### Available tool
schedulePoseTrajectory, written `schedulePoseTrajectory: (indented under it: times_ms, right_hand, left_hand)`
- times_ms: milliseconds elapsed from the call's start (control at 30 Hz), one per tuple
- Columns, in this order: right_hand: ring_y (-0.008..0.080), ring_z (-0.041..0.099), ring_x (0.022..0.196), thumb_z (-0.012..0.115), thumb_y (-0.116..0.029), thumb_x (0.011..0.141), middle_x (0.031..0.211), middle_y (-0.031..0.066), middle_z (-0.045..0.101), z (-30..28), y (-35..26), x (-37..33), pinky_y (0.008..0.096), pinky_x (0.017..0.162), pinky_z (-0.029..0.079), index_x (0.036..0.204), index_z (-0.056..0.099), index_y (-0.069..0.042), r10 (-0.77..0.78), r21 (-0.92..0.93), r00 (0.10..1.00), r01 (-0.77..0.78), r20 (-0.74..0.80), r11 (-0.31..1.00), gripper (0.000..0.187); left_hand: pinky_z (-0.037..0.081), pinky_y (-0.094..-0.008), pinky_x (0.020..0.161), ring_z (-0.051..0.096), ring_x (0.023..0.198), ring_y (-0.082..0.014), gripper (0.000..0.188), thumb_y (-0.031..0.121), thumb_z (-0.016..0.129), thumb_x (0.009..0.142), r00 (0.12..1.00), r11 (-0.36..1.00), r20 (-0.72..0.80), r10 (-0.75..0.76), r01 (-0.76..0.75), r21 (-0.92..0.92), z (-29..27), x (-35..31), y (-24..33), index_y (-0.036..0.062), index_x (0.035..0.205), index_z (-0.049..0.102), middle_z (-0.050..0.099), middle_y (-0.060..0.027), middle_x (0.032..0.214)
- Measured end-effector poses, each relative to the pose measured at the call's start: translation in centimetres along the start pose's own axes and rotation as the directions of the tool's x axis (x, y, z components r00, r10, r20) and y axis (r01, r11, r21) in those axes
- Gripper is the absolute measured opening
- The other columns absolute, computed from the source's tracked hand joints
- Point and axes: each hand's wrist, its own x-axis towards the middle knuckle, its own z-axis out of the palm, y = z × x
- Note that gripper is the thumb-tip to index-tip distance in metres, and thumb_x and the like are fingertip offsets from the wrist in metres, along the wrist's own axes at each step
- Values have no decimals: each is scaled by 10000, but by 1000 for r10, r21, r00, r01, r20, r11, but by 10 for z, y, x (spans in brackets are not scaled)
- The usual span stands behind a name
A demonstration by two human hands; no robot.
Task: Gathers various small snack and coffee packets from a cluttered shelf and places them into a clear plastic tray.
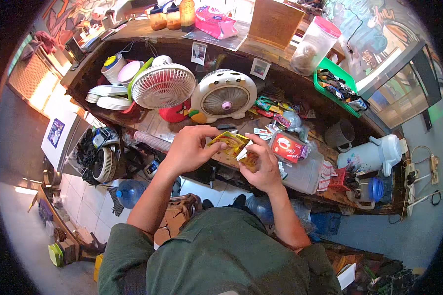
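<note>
A yellow plastic packet (230,140) is held in front of me, over the counter's near edge. My left hand (192,148) pinches its left side between thumb and fingers. On the other side, my right hand (262,166) is closed around the packet's right part. A small white piece (244,150) sticks out by the right fingers; whether it belongs to the packet I cannot tell. The packet's top looks spread apart, but what is inside is unclear. Just beyond it stands a white animal-faced fan (224,96). Right of my right hand, a red box (287,147) lies on a clear plastic container (305,172).
A white round fan (163,86) and stacked plates (114,102) stand at the counter's left. Several colourful sachets (275,108) lie behind the container. To the right are a white jug (371,155), a grey mug (339,134) and a green tray (337,83) of packets.
</note>
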Motion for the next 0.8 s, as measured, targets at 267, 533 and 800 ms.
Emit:
schedulePoseTrajectory:
  times_ms: [267,533,800]
  right_hand:
    - [369,624,1121,787,-11,638,1348,126,564,17,-14,-4,434,927,525,1138,536,-113,-38,-37,999,37,-29,999,568]
    - [363,618,1132,774,-20,642,1362,125,553,26,-18,-9,451,939,518,1136,545,-109,37,-51,998,-40,-59,998,552]
    - [364,633,1115,798,-6,661,1354,166,574,31,-24,-13,407,910,532,1098,530,-96,28,-112,998,-35,-63,993,520]
  left_hand:
    - [443,-307,541,561,559,-145,260,263,778,813,996,993,-19,-81,83,82,0,-4,1,64,978,749,663,-91,686]
    - [481,-416,592,631,639,-285,315,366,800,756,977,923,-172,125,-51,383,21,-7,-15,83,848,697,624,-100,689]
    - [469,-378,586,629,645,-254,326,361,813,760,998,980,2,-64,62,187,16,-4,-16,76,824,667,615,-75,694]
